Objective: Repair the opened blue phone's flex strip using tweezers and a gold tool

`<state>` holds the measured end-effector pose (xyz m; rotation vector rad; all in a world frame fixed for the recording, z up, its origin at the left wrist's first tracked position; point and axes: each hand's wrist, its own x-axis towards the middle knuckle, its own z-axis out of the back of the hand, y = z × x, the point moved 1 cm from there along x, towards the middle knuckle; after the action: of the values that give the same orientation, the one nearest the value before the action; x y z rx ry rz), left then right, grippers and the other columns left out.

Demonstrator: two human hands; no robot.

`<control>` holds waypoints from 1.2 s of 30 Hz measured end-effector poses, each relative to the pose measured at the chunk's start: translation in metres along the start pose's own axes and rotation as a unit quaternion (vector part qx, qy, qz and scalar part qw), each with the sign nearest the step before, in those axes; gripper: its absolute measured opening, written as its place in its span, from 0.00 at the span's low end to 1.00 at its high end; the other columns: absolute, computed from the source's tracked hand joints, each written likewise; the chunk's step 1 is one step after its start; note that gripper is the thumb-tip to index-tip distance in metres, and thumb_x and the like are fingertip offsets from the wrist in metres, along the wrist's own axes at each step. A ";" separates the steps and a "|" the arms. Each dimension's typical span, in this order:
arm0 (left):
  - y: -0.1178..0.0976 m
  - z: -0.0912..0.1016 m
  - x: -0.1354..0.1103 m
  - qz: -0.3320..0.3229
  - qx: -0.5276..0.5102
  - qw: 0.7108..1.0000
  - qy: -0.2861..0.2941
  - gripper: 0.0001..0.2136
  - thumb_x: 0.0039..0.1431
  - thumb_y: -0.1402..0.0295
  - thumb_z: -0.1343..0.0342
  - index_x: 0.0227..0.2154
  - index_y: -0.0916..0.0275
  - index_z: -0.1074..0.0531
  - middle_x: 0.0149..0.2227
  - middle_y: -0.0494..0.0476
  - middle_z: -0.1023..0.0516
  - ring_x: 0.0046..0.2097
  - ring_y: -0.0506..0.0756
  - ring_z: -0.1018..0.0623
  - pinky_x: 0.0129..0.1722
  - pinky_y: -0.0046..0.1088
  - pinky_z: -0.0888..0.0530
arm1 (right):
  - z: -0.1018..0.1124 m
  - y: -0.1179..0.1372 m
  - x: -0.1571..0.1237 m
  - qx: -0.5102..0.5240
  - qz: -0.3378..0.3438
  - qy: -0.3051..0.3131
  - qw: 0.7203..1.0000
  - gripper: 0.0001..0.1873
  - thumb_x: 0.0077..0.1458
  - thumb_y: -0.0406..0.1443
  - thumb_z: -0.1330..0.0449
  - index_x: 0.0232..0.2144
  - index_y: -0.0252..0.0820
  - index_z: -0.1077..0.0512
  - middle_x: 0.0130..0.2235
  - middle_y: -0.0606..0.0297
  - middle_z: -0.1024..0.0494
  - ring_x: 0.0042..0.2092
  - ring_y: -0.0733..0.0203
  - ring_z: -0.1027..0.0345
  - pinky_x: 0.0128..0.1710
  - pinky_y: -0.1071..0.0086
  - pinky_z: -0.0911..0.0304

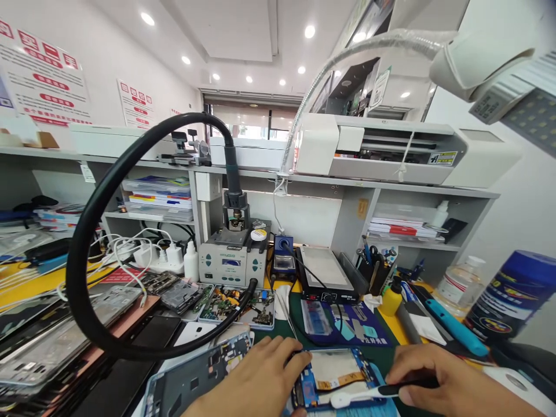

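Note:
An opened phone [336, 368] with a blue frame, an orange flex cable and bare inner parts lies at the bottom centre. My left hand [260, 370] grips its left edge, the thumb and fingers on its rim. Closed around the black handle of a toothbrush [362, 395] is my right hand [438, 373]. The white head of this toothbrush lies over the lower part of the phone; its bristles are hidden. Left of my left hand sits a blue-grey phone back housing [195, 376], tilted and partly covered by that hand.
A hot-air station [232, 263] with a looping black hose [82, 231] stands behind. Beside it are a soldering station [284, 260] and a heating plate [325, 269]. Phone parts pile up at left. A spray can [508, 295] and a clear bottle [460, 284] stand at right.

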<state>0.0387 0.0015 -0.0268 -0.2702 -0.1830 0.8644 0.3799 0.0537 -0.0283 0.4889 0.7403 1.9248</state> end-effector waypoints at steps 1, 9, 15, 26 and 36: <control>0.000 0.000 -0.001 -0.004 0.002 1.000 -0.001 0.30 0.61 0.61 0.43 0.65 0.62 0.38 0.62 0.68 0.30 0.59 0.71 0.27 0.60 0.55 0.30 | -0.003 -0.004 0.000 0.018 0.006 0.001 1.000 0.15 0.51 0.50 0.32 0.34 0.48 0.17 0.36 0.60 0.17 0.36 0.51 0.22 0.37 0.64 0.27; -0.004 0.000 -0.004 0.005 0.009 1.000 -0.004 0.30 0.62 0.62 0.44 0.66 0.63 0.39 0.62 0.68 0.31 0.61 0.70 0.29 0.63 0.55 0.33 | -0.014 0.000 0.005 0.035 0.050 0.059 0.996 0.11 0.58 0.46 0.34 0.39 0.49 0.18 0.39 0.60 0.20 0.39 0.54 0.24 0.41 0.65 0.29; -0.005 0.002 -0.004 0.007 0.003 1.000 -0.010 0.31 0.60 0.63 0.42 0.66 0.62 0.38 0.62 0.67 0.31 0.61 0.70 0.29 0.63 0.53 0.33 | -0.024 0.016 0.004 0.041 0.047 0.025 0.998 0.11 0.57 0.46 0.33 0.37 0.49 0.18 0.37 0.61 0.21 0.39 0.53 0.25 0.42 0.63 0.30; -0.006 0.005 -0.001 0.024 -0.012 0.999 0.018 0.32 0.60 0.63 0.43 0.67 0.63 0.38 0.63 0.66 0.32 0.62 0.69 0.30 0.63 0.54 0.33 | -0.013 0.009 0.003 0.008 0.016 0.069 0.997 0.09 0.58 0.43 0.35 0.39 0.49 0.18 0.41 0.62 0.21 0.42 0.53 0.24 0.44 0.66 0.31; -0.009 0.008 -0.004 0.036 -0.019 0.999 0.016 0.30 0.60 0.63 0.43 0.65 0.63 0.37 0.63 0.67 0.32 0.63 0.69 0.31 0.65 0.52 0.35 | 0.006 0.002 0.001 0.022 -0.010 0.036 0.999 0.11 0.51 0.46 0.30 0.34 0.48 0.15 0.36 0.62 0.19 0.35 0.55 0.24 0.35 0.67 0.29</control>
<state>0.0412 -0.0059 -0.0168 -0.3288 -0.1606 0.9279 0.3821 0.0555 -0.0231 0.4392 0.8322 1.9188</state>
